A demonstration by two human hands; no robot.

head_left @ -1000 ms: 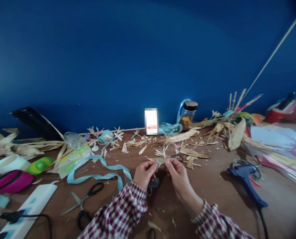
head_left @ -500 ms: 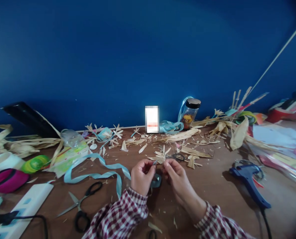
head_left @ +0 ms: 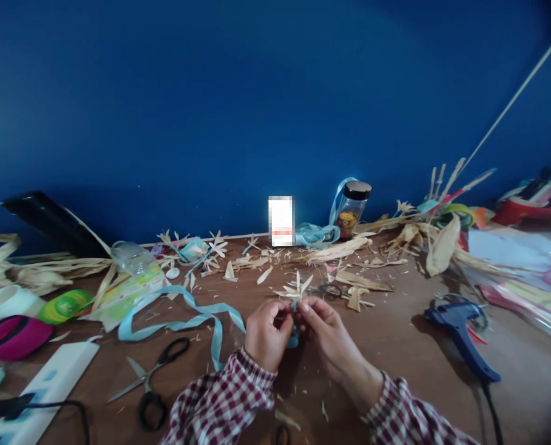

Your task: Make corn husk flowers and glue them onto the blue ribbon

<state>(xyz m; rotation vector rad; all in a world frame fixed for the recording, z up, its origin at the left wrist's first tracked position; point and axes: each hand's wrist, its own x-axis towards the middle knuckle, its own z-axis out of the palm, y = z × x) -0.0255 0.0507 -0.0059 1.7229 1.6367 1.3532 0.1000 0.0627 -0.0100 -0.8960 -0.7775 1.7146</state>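
Both hands are close together over the middle of the table. My right hand [head_left: 327,337] is closed in a pinch just below a pale corn-husk flower [head_left: 298,287], whose narrow petals fan upward. My left hand [head_left: 267,329] pinches light blue ribbon [head_left: 215,340] right beside the flower's base. A bit of blue shows between the fingertips, and a blue loop hangs below them. From the left hand the long ribbon trails over the table to the left. The fingers hide the flower's lower end.
Open scissors [head_left: 148,383] lie left of my hands, near a white power strip [head_left: 55,389]. A blue hot glue gun [head_left: 463,337] rests at the right. Husk scraps [head_left: 365,281] and a black-lidded jar [head_left: 352,210] are along the blue wall.
My hands have drawn closer together. The ribbon end has come up from the left fingertips against the flower's base, and the flower has shifted slightly left.
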